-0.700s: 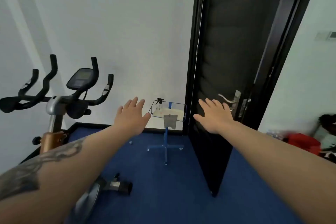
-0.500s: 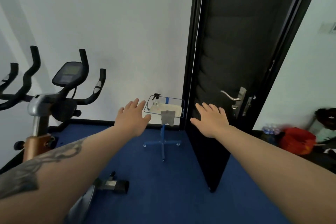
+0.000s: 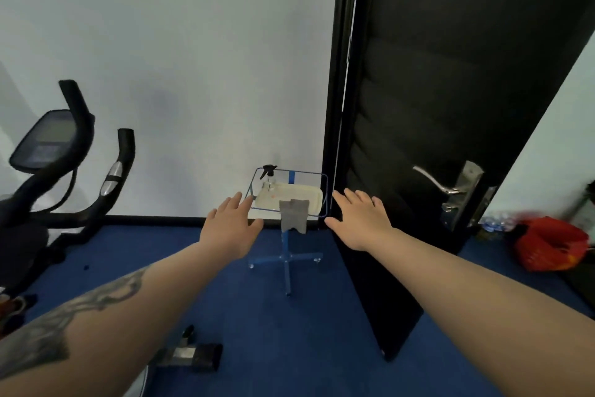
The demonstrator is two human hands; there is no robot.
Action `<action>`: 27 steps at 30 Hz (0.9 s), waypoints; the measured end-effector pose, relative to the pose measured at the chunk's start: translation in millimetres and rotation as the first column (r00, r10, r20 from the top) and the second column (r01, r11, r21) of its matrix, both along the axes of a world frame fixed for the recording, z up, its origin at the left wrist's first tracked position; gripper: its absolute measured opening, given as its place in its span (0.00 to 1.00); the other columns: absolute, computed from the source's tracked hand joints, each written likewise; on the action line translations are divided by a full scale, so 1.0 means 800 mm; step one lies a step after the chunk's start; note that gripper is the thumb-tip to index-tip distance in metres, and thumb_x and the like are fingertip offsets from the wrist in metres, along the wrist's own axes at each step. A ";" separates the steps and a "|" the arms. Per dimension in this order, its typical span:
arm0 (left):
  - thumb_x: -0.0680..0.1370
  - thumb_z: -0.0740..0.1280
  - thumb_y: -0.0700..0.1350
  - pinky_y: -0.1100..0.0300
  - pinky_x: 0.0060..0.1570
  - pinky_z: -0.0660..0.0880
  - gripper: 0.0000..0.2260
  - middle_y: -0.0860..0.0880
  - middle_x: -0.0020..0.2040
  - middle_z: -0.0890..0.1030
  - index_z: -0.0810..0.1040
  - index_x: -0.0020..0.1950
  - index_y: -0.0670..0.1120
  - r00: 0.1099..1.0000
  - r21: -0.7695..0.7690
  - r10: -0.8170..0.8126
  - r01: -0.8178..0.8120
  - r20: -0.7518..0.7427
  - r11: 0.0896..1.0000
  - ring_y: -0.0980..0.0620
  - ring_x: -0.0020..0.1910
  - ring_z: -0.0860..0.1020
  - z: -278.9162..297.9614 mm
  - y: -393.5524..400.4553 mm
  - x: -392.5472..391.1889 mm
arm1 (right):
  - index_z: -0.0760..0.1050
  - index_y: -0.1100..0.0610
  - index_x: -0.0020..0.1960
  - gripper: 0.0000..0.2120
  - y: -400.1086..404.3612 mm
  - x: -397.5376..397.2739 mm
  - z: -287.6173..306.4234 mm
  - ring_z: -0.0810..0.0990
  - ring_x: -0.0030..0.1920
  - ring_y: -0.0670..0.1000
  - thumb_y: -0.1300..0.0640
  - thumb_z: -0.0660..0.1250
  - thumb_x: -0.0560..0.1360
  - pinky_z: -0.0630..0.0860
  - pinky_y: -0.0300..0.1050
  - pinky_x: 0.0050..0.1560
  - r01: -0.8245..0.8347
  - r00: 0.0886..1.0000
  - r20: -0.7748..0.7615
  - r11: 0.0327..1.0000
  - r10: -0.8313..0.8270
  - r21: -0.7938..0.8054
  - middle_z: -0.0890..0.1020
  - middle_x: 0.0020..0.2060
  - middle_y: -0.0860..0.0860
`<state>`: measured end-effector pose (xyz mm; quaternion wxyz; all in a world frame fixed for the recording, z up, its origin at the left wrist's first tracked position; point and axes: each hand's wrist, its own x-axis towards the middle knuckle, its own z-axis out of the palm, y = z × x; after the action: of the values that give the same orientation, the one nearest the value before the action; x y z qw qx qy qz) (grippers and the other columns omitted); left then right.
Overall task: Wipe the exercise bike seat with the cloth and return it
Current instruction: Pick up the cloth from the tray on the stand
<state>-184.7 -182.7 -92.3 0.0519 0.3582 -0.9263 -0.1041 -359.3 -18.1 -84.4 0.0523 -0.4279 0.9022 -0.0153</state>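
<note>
A grey cloth (image 3: 293,215) hangs over the front rim of a blue wire stand (image 3: 324,193) by the far wall. A clear spray bottle (image 3: 268,177) with a black trigger stands in the stand's pale tray. My left hand (image 3: 231,226) and my right hand (image 3: 360,219) are stretched forward, fingers apart, one on each side of the cloth and nearer to me, holding nothing. The exercise bike (image 3: 64,171) is at the left edge; only its handlebars, console and base foot show, its seat is out of view.
A black door (image 3: 434,126) stands ajar on the right, its edge reaching out onto the blue carpet (image 3: 289,332). A red bag (image 3: 550,243) lies on the floor behind it. The bike's base foot (image 3: 190,354) lies low at the left.
The view has swung right and moved closer to the stand; the bike has slid toward the left edge. Both hands stay outstretched and spread, holding nothing.
</note>
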 end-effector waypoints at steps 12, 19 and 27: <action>0.79 0.55 0.55 0.50 0.73 0.54 0.26 0.49 0.78 0.54 0.56 0.76 0.49 0.997 0.111 0.020 -0.028 0.075 0.993 0.49 0.76 0.53 -0.078 -0.122 -0.143 | 0.47 0.52 0.79 0.31 -0.140 -0.139 -0.085 0.50 0.78 0.55 0.41 0.51 0.80 0.49 0.55 0.76 -0.061 0.989 0.137 0.993 0.046 0.102 0.53 0.79 0.52; 0.79 0.55 0.55 0.50 0.73 0.54 0.27 0.49 0.78 0.53 0.55 0.76 0.50 0.994 0.218 -0.016 -0.008 0.111 0.976 0.48 0.76 0.54 -0.139 -0.220 -0.228 | 0.50 0.53 0.78 0.31 -0.240 -0.208 -0.147 0.54 0.76 0.55 0.42 0.53 0.80 0.53 0.53 0.75 -0.043 0.982 0.189 0.989 0.015 0.142 0.56 0.77 0.52; 0.79 0.56 0.54 0.49 0.71 0.57 0.25 0.49 0.76 0.58 0.57 0.75 0.49 0.983 0.306 -0.082 0.028 0.165 0.952 0.46 0.74 0.58 -0.214 -0.332 -0.306 | 0.54 0.55 0.77 0.28 -0.345 -0.280 -0.225 0.61 0.73 0.55 0.45 0.54 0.81 0.59 0.51 0.72 -0.013 0.960 0.277 0.981 -0.042 0.195 0.63 0.74 0.52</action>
<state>-429.2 -448.4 -263.6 -0.0882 0.3439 -0.9100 -0.2140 -583.0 -294.1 -264.4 0.2205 -0.4075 0.8861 0.0123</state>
